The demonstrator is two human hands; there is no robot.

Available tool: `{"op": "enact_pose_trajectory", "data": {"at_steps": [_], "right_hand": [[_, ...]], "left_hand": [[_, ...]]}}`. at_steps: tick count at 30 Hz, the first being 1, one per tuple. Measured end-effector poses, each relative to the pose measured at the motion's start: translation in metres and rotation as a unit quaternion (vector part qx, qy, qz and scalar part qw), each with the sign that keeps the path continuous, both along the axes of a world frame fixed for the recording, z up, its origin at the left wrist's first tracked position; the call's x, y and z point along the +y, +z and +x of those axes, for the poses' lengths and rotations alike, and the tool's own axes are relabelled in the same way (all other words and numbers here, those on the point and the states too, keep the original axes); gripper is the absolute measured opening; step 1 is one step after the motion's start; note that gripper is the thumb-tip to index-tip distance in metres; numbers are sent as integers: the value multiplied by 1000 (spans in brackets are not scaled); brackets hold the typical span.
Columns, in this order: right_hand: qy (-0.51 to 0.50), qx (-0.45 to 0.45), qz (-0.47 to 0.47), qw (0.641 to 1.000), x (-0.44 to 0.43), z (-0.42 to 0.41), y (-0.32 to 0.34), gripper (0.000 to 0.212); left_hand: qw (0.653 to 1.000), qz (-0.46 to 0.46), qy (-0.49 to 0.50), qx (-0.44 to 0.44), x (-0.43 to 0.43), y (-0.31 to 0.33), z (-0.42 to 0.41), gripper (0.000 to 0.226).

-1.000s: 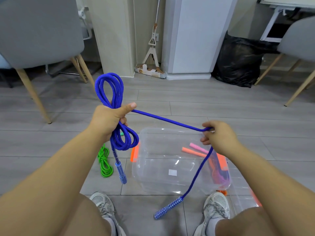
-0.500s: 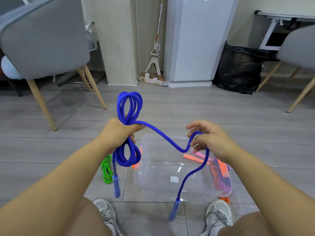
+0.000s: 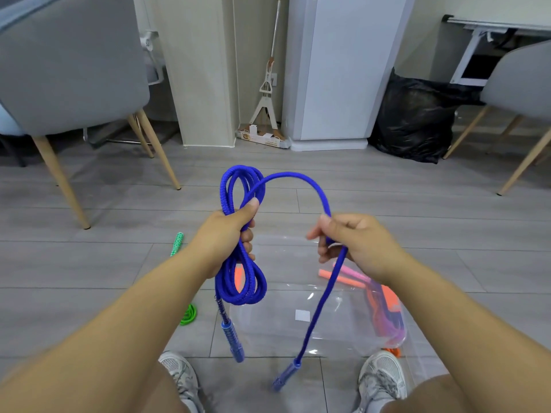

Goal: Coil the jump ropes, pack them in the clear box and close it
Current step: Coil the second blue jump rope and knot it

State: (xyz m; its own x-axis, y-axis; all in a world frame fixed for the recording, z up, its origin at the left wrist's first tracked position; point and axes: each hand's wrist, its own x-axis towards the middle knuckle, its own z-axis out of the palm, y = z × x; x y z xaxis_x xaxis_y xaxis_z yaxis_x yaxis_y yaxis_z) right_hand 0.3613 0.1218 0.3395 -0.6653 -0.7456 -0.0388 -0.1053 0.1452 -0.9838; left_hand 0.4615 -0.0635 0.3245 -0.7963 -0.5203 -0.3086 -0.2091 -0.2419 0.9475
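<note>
My left hand (image 3: 226, 234) grips a bundle of coils of the blue jump rope (image 3: 238, 284), with loops above and below the fist and one blue handle (image 3: 232, 341) hanging down. From the coils the rope arcs right to my right hand (image 3: 354, 242), which pinches it; the free end drops to the second blue handle (image 3: 284, 378). Below the hands the clear box (image 3: 313, 329) sits open on the floor, with pink and orange ropes (image 3: 384, 308) inside at its right. A green jump rope (image 3: 187, 315) lies on the floor left of the box.
Grey chairs on wooden legs stand at the far left (image 3: 68, 84) and far right (image 3: 524, 84). A mop (image 3: 267, 93), a white cabinet (image 3: 337, 70) and a black bag (image 3: 417, 120) line the back. My shoes (image 3: 179, 374) flank the box's near edge.
My right hand has come closer to the left, and the stretched rope between them has slackened into a raised arc. The dangling end handle has risen a little.
</note>
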Motion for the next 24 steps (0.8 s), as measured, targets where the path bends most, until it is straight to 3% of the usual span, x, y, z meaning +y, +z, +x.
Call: {"op": "enact_pose_trajectory", "data": {"at_steps": [3, 8, 11, 17, 24], "right_hand": [[-87, -52, -13, 995, -13, 0, 1, 34], [-149, -14, 25, 988, -37, 8, -1, 21], [-107, 28, 54, 992, -46, 12, -5, 26], [-36, 224, 142, 963, -49, 16, -9, 32], [3, 241, 179, 954, -50, 14, -7, 34]], "left_hand": [[999, 25, -18, 23, 7, -1, -4, 31], [997, 26, -24, 62, 15, -1, -9, 25], [997, 18, -13, 77, 17, -1, -11, 24], [994, -5, 26, 108, 22, 1, -15, 26], [992, -66, 40, 101, 23, -1, -17, 22]]}}
